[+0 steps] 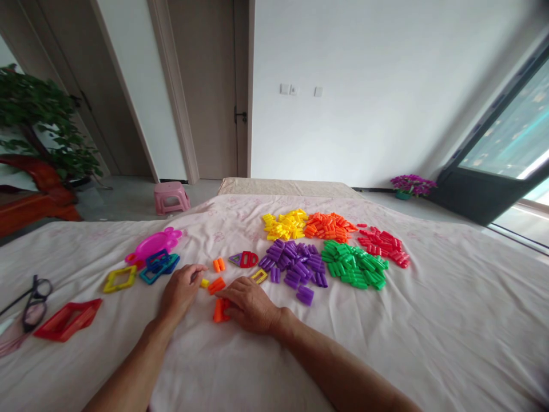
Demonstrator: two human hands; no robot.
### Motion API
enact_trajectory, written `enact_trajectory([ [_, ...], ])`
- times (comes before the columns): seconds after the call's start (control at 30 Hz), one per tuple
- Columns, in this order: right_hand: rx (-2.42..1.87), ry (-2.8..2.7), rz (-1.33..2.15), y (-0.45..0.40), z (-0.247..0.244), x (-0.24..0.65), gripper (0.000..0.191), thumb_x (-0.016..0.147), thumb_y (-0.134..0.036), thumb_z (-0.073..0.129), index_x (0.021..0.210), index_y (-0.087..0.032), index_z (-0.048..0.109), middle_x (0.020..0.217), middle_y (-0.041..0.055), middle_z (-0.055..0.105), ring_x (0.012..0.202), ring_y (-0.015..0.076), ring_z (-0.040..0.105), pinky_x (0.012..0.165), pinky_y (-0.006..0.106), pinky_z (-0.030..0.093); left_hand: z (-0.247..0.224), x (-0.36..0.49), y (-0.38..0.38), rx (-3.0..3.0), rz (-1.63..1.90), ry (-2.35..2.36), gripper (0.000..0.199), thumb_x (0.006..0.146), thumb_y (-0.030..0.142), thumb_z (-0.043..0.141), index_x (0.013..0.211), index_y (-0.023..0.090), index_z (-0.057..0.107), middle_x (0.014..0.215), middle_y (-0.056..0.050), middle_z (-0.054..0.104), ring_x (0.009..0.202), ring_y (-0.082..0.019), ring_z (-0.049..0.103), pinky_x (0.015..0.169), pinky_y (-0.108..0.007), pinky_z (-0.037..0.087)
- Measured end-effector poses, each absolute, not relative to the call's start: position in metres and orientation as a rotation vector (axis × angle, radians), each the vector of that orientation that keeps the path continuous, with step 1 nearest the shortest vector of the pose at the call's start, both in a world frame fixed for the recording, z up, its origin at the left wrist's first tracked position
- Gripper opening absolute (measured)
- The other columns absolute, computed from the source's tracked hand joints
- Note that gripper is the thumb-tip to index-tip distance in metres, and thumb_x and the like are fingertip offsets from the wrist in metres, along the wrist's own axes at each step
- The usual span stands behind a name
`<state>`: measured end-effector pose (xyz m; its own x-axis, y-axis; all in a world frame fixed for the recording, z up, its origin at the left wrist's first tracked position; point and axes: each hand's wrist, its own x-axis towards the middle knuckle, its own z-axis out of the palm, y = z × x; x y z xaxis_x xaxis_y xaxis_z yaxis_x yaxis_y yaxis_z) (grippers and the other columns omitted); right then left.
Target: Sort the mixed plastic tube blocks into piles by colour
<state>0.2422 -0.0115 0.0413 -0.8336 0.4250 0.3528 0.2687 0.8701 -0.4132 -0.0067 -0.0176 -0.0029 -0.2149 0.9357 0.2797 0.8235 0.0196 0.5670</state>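
Observation:
My right hand (251, 304) reaches in from the right, fingers bent over an orange plastic block (220, 311) on the cloth; its fingertips partly cover the block. Just beyond them lies another orange block (217, 285), with a small yellow block (205, 283) beside it. My left hand (180, 290) rests left of these, fingers loosely bent and thumb apart, with no object visible in it. Farther off is an orange pair of blocks (219, 264). A yellow frame tile (259, 276) lies past my right hand, near a red and purple tile group (243, 259).
Sorted piles spread at right: yellow (285, 224), orange (329, 228), purple (295, 260), green (355, 264) and red (383, 246). Leftward lie a pink tray (156, 247), blue tiles (158, 266), a yellow square (120, 279), a red frame (68, 320) and glasses (36, 306).

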Motion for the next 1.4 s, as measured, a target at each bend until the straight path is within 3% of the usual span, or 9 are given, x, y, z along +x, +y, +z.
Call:
enact_trajectory([
  [0.13,-0.451,-2.573,0.561,-0.01,0.044,0.245,0.026,0.085,-0.02,0.064,0.111,-0.021,0.065,0.103,0.0047,0.068,0.097,0.0193,0.059,0.093,0.031,0.042,-0.003,-0.007,-0.018,1.834,0.961,2.123,0.032,0.087,0.034,0.045,0.102,0.021,0.069,0.11,-0.006,0.072,0.1,-0.021,0.065,0.091,-0.029,0.047],
  [0.27,-0.66,-2.353,0.581,0.004,0.056,0.258,0.013,0.085,-0.018,0.062,0.097,-0.02,0.068,0.093,0.0042,0.066,0.083,0.0161,0.06,0.078,0.026,0.046,-0.001,-0.007,-0.019,1.826,0.959,2.109,0.033,0.088,0.036,0.043,0.102,0.021,0.07,0.108,-0.005,0.073,0.099,-0.021,0.065,0.088,-0.029,0.047],
  [0.43,-1.009,-1.921,0.441,0.058,0.068,0.306,0.017,0.079,-0.014,0.058,0.091,-0.018,0.069,0.084,0.0027,0.066,0.079,0.0155,0.059,0.074,0.026,0.046,-0.001,-0.007,-0.018,1.8,0.932,2.123,0.032,0.087,0.037,0.045,0.102,0.024,0.07,0.107,-0.003,0.073,0.097,-0.02,0.066,0.084,-0.027,0.048],
  [0.57,-1.304,-1.515,0.408,0.106,0.062,0.367,0.024,0.076,-0.025,0.057,0.095,-0.016,0.069,0.08,0.0041,0.068,0.073,0.018,0.062,0.07,0.031,0.05,-0.002,-0.009,-0.017,1.803,0.954,2.121,0.031,0.086,0.036,0.046,0.099,0.024,0.071,0.105,-0.003,0.074,0.098,-0.02,0.066,0.085,-0.026,0.048],
  [0.8,-1.196,-1.059,0.534,0.138,0.045,0.43,0.053,0.07,-0.033,0.06,0.119,-0.012,0.063,0.119,0.0159,0.066,0.102,0.0244,0.066,0.09,0.041,0.052,-0.007,-0.011,-0.016,1.784,0.949,2.118,0.031,0.086,0.038,0.046,0.099,0.024,0.07,0.105,-0.002,0.074,0.099,-0.02,0.066,0.085,-0.027,0.047],
  [0.93,-1.231,-1.163,0.529,0.132,0.047,0.41,0.04,0.074,-0.031,0.058,0.107,-0.01,0.069,0.106,0.0148,0.072,0.097,0.0251,0.068,0.091,0.042,0.052,-0.008,-0.011,-0.016,1.778,0.95,2.107,0.031,0.087,0.037,0.045,0.101,0.024,0.07,0.108,-0.003,0.073,0.101,-0.02,0.064,0.088,-0.029,0.047],
  [1.1,-1.167,-1.586,0.397,0.095,0.058,0.344,0.024,0.085,-0.023,0.051,0.097,-0.018,0.072,0.095,0.007,0.074,0.089,0.0208,0.068,0.086,0.036,0.053,-0.004,-0.008,-0.017,1.771,0.938,2.119,0.031,0.088,0.037,0.045,0.101,0.024,0.07,0.109,-0.003,0.072,0.101,-0.021,0.064,0.088,-0.03,0.047],
  [1.27,-0.833,-2.243,0.451,0.036,0.066,0.278,0.031,0.086,-0.011,0.053,0.11,-0.021,0.069,0.109,0.0054,0.071,0.103,0.0187,0.063,0.094,0.032,0.047,-0.004,-0.008,-0.017,1.827,0.958,2.106,0.032,0.089,0.037,0.044,0.101,0.023,0.07,0.107,-0.004,0.072,0.099,-0.021,0.065,0.088,-0.03,0.047],
  [1.4,-0.757,-2.494,0.426,0.011,0.064,0.243,0.034,0.089,-0.015,0.057,0.123,-0.02,0.062,0.121,0.0074,0.067,0.109,0.0204,0.059,0.096,0.033,0.045,-0.006,-0.009,-0.016,1.831,0.968,2.115,0.032,0.089,0.036,0.045,0.101,0.022,0.07,0.107,-0.005,0.072,0.099,-0.021,0.065,0.091,-0.03,0.046],
])
